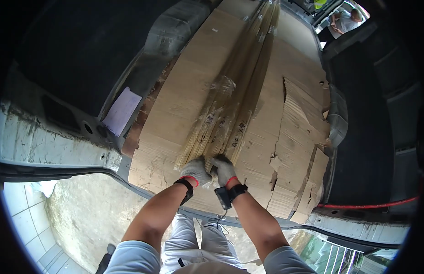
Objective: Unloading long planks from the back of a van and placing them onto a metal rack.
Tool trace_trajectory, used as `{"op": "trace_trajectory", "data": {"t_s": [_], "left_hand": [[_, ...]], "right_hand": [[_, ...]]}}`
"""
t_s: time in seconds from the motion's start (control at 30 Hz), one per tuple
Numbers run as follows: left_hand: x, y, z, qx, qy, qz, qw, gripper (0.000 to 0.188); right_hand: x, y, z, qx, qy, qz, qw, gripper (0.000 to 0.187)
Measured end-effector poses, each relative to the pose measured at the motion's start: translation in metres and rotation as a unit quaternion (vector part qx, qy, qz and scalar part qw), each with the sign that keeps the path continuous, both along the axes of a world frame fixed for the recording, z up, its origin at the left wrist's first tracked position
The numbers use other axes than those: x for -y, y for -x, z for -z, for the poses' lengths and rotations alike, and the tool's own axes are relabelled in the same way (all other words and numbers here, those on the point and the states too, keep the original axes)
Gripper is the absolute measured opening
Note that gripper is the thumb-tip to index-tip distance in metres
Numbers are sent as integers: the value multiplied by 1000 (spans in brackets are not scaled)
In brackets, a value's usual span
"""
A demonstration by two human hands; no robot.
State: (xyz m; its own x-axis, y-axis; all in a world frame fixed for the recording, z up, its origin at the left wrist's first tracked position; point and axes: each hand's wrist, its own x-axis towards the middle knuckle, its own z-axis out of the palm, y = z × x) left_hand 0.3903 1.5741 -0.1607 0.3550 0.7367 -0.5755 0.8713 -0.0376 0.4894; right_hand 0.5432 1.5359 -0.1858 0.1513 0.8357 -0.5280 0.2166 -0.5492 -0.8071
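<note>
Long thin tan strips point(239, 86), wrapped in clear plastic in several bundles side by side, run lengthwise over flattened cardboard in a vehicle's cargo bay. Dark handwriting marks the wrap near the close ends. My left hand point(197, 171), in a grey work glove with a red cuff, is closed on the near end of the left bundle. Close beside it, my right hand point(224, 171), gloved alike, grips the near end of the bundles at the middle. The fingertips of both hands are partly hidden. Dark straps circle both wrists, and a small black box hangs at the right one.
Cardboard point(171, 114) covers the bay floor, torn along its right side. A paper sheet point(122, 112) lies by the left wheel arch point(173, 32). A red cord point(371, 204) stretches along the right sill. Another person point(343, 23) stands outside at the far right.
</note>
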Motion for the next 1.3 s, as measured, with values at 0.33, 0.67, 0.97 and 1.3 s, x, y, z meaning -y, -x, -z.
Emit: {"op": "trace_trajectory", "data": {"t_s": [0.33,0.67,0.97,1.3], "left_hand": [[-19,22,-21,44,75,-28,996,71],[-7,-6,-45,242,214,-105,941,68],[-5,11,6,446,272,-274,807,50],[5,0,40,454,257,-271,809,84]], "right_hand": [[-56,27,-3,87,141,50,985,68],[-42,-7,-42,72,71,14,995,58],[-63,-30,-34,-259,137,132,947,48],[-70,-14,31,-380,176,206,885,29]]}}
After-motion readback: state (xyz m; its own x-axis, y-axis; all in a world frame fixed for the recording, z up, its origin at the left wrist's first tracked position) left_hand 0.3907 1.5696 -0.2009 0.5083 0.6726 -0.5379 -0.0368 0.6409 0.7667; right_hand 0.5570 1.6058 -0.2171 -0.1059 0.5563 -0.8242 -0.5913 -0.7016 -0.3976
